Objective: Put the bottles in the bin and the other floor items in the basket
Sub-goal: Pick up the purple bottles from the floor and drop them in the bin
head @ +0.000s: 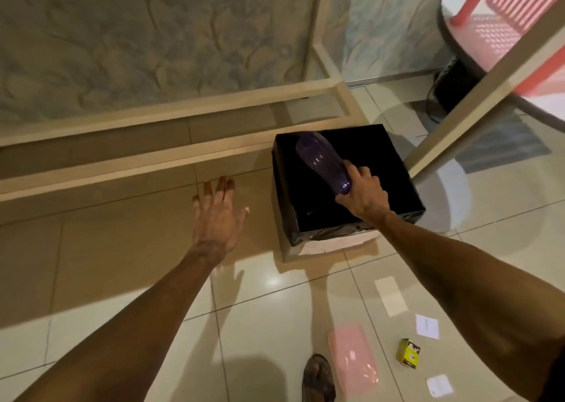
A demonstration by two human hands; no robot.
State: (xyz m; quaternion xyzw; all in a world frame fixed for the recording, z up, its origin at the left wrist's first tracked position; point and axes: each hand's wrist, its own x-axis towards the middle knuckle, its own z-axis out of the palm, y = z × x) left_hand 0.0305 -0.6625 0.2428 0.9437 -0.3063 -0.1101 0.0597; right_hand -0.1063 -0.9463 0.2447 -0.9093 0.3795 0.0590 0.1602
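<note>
A square bin (394, 169) lined with a black bag stands on the tiled floor right of centre. My right hand (363, 195) is shut on the end of a clear purple bottle (322, 160), which lies tilted over the bin's dark opening. My left hand (218, 215) hovers open over bare tiles to the left of the bin, fingers spread, holding nothing. On the floor at lower right lie a pink flat packet (353, 360), a small yellow-green box (408, 352) and white paper slips (427, 326). No basket is in view.
A pale wooden frame (171, 111) with a patterned panel runs along the back. A slanted wooden leg (477, 95) crosses right of the bin. A red plastic chair (516, 13) and a round white table (547, 108) sit at top right. My sandalled foot (318, 377) is at the bottom.
</note>
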